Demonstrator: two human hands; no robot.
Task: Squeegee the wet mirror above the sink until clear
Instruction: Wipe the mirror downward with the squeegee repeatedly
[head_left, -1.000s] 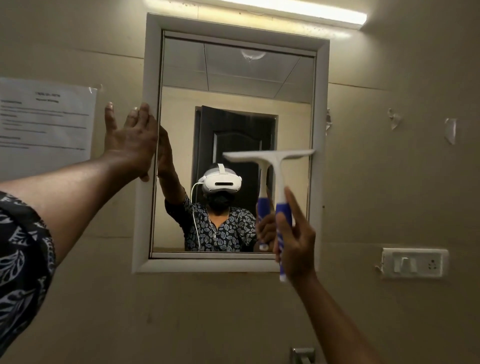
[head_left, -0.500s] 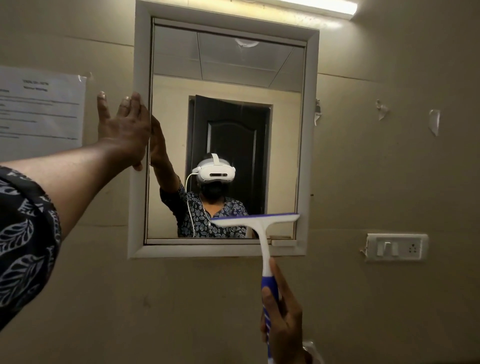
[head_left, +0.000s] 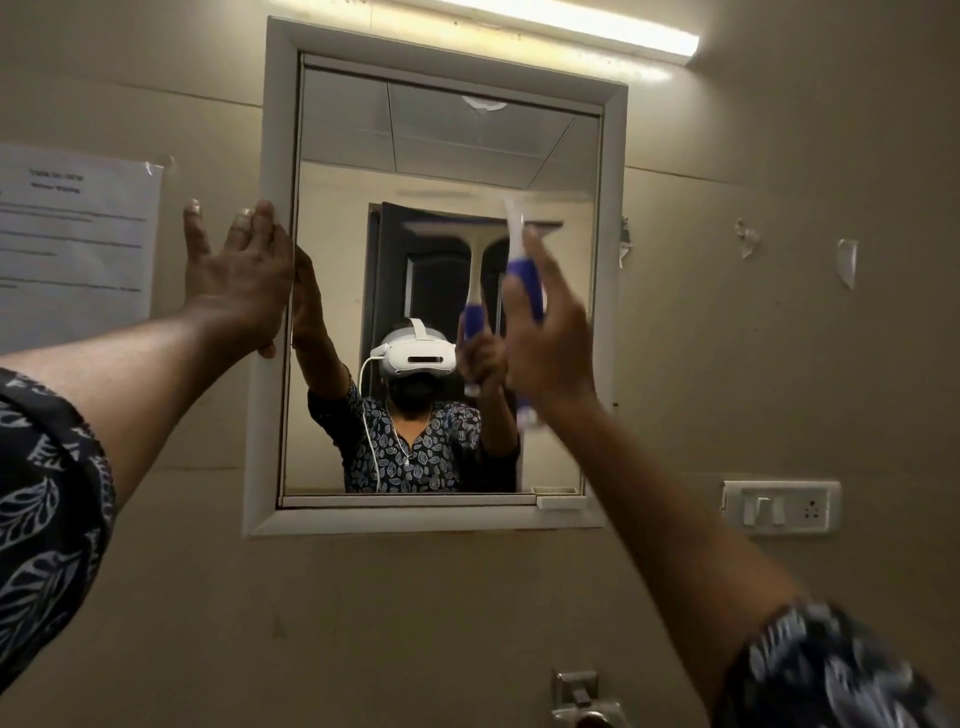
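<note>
The right hand (head_left: 550, 338) is curled round the blue handle of the squeegee (head_left: 522, 275). Its blade sits high in the right half of the mirror (head_left: 337, 208) — blurred, so I cannot tell whether it lies flat on the glass. If 1 end lifts, a streak could remain near the right edge. The left hand (head_left: 239, 280), fingers straight, presses the left edge of the frame (head_left: 270, 156). If it slips inward it could smear the glass — and a loose frame might shift.
</note>
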